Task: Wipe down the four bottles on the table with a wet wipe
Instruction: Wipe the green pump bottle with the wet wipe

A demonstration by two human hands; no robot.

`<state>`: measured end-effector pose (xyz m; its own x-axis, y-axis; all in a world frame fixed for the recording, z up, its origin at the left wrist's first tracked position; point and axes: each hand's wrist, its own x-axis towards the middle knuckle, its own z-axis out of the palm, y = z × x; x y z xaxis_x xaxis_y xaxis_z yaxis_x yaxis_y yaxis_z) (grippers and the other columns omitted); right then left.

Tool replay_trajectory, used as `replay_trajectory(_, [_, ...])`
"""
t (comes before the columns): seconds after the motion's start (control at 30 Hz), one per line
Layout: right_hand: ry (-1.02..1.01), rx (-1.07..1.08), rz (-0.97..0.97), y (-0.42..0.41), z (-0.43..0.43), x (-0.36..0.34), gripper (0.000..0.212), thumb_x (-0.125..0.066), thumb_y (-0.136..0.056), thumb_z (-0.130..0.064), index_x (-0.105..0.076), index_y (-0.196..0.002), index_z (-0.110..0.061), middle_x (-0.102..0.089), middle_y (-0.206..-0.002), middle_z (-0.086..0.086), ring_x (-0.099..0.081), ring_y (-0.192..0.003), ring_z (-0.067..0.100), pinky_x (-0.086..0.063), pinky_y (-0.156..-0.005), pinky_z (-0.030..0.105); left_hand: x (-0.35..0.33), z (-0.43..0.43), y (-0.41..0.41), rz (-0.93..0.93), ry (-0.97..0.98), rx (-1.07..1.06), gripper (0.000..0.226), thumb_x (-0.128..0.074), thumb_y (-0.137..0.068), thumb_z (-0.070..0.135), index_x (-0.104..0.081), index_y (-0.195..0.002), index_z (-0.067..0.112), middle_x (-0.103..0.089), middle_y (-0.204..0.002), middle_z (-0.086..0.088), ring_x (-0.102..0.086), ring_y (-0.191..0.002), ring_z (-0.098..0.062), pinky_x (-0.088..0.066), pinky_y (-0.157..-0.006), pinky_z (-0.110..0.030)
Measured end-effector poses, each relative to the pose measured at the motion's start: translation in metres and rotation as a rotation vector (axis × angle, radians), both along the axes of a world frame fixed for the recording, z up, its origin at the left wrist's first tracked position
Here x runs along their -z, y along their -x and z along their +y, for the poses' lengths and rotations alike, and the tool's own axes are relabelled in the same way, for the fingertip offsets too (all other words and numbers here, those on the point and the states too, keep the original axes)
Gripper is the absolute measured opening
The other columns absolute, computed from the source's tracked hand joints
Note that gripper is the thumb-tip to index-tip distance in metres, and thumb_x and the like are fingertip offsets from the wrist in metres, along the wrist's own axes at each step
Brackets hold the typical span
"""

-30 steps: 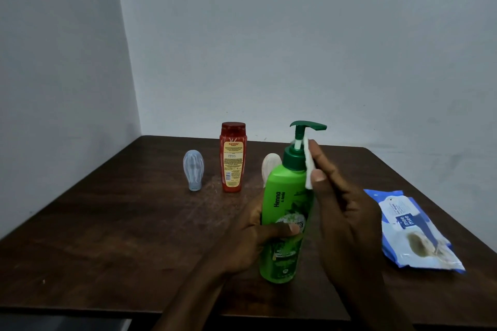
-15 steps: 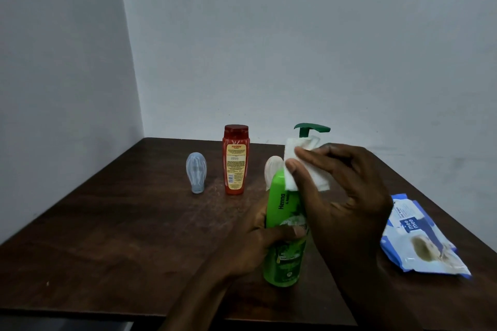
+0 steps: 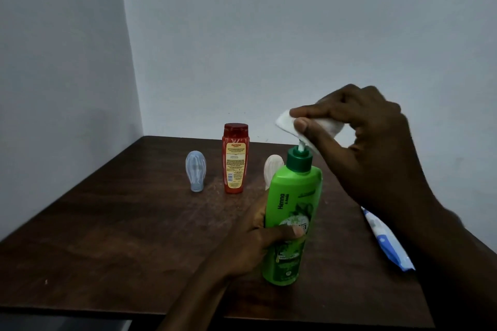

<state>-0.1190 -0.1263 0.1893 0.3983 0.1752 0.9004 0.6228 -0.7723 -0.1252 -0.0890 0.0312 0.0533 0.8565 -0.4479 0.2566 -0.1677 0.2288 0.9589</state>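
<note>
While a small bluish bottle (image 3: 195, 174) and a red bottle (image 3: 235, 158) stand apart at centre left of the table (image 3: 129, 228), the left hand (image 3: 255, 242) grips the green pump bottle (image 3: 294, 212) low at centre, thumb across its label. A white bottle (image 3: 271, 172) peeks out just behind. Upper right, the right hand (image 3: 371, 148) pinches the wipe (image 3: 289, 123) over the pump top; a blue packet (image 3: 387, 244) lies lower right.

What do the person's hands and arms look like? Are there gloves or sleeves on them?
No gloves. The left hand and the right hand are both bare, with short plain nails and no rings showing. The left forearm is bare too: no sleeve, watch or bracelet. The right arm is in shadow lower down, so a sleeve there cannot be ruled out.
</note>
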Motion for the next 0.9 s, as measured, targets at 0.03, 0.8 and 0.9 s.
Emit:
replay_trajectory(0.03, [0.039, 0.011, 0.041, -0.001, -0.001, -0.002, 0.012, -0.069, -0.093, -0.032, -0.076, -0.103, -0.031, -0.066, -0.093, -0.009, -0.057, -0.092, 0.014, -0.044, -0.084, 0.055, 0.000, 0.000, 0.000, 0.004, 0.001, 0.003, 0.041, -0.068, -0.084, 0.008, -0.062, -0.123, 0.018, -0.075, -0.114, -0.004, -0.072, -0.103, -0.019, -0.057, -0.083, -0.028])
replay_trajectory(0.8, [-0.049, -0.316, 0.852, -0.031, -0.027, -0.045, 0.019, -0.064, -0.091, -0.021, -0.082, -0.087, -0.023, -0.078, -0.103, -0.002, -0.066, -0.113, 0.018, -0.046, -0.106, 0.049, 0.004, 0.000, -0.004, -0.057, 0.035, 0.020, 0.038, -0.070, -0.082, 0.006, -0.070, -0.113, 0.027, -0.076, -0.109, 0.000, -0.072, -0.100, -0.017, -0.057, -0.082, -0.027])
replay_trajectory(0.9, [-0.254, -0.422, 0.884, -0.033, -0.049, -0.029, 0.017, -0.069, -0.085, -0.023, -0.081, -0.094, -0.015, -0.076, -0.104, 0.014, -0.070, -0.103, 0.023, -0.050, -0.097, 0.049, 0.005, 0.001, -0.006, -0.062, 0.055, 0.018, 0.038, -0.071, -0.081, 0.006, -0.073, -0.111, 0.030, -0.076, -0.109, 0.000, -0.072, -0.100, -0.017, -0.057, -0.081, -0.027])
